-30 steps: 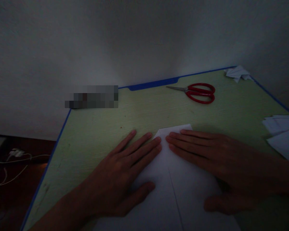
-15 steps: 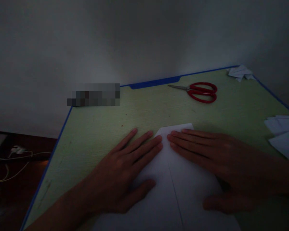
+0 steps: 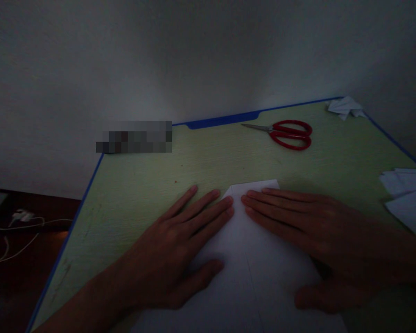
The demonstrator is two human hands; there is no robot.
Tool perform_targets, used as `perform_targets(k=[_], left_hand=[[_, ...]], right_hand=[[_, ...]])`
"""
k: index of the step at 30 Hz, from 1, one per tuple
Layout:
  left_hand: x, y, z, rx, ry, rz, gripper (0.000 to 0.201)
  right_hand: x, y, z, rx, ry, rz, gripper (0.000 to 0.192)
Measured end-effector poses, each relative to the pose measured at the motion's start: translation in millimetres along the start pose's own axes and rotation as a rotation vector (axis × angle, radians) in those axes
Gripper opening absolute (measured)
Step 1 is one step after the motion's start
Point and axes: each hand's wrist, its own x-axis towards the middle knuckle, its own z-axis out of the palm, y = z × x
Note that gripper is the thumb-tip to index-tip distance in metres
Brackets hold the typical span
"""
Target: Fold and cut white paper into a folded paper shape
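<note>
A white sheet of paper (image 3: 249,268), folded to a blunt point at its far end with a crease down its middle, lies on the green desk (image 3: 142,185). My left hand (image 3: 173,249) rests flat on the paper's left half, fingers spread and pointing toward the tip. My right hand (image 3: 308,236) presses flat on the right half, its fingertips almost meeting those of the left hand near the tip. Neither hand grips anything.
Red-handled scissors (image 3: 286,134) lie at the back of the desk. A crumpled or folded paper piece (image 3: 345,107) sits in the far right corner. More white sheets (image 3: 407,196) lie at the right edge. White cables (image 3: 17,229) lie on the dark floor at left. A wall stands behind.
Both hands stay flat on the paper in nearly the same place. Only the view has shifted slightly.
</note>
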Motion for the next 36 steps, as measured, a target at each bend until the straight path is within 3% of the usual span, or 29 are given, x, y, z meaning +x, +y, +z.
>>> perform_targets(k=[14, 20, 26, 36], left_hand=[[0.7, -1.2, 0.9, -0.018, 0.007, 0.001, 0.076], [1.7, -0.8, 0.0, 0.033, -0.03, 0.003, 0.078], [1.1, 2.0, -2.1, 0.044, -0.005, 0.012, 0.079], [-1.2, -0.5, 2.8, 0.042, 0.058, 0.051, 0.069]], right_hand=[[-8.5, 5.0, -0.5, 0.004, 0.027, -0.007, 0.114], [-4.0, 9.3, -11.9, 0.013, 0.041, -0.044, 0.101], [-8.1, -12.9, -20.9, -0.085, 0.049, 0.013, 0.081], [-29.3, -48.6, 7.5, -0.162, 0.001, 0.127, 0.074]])
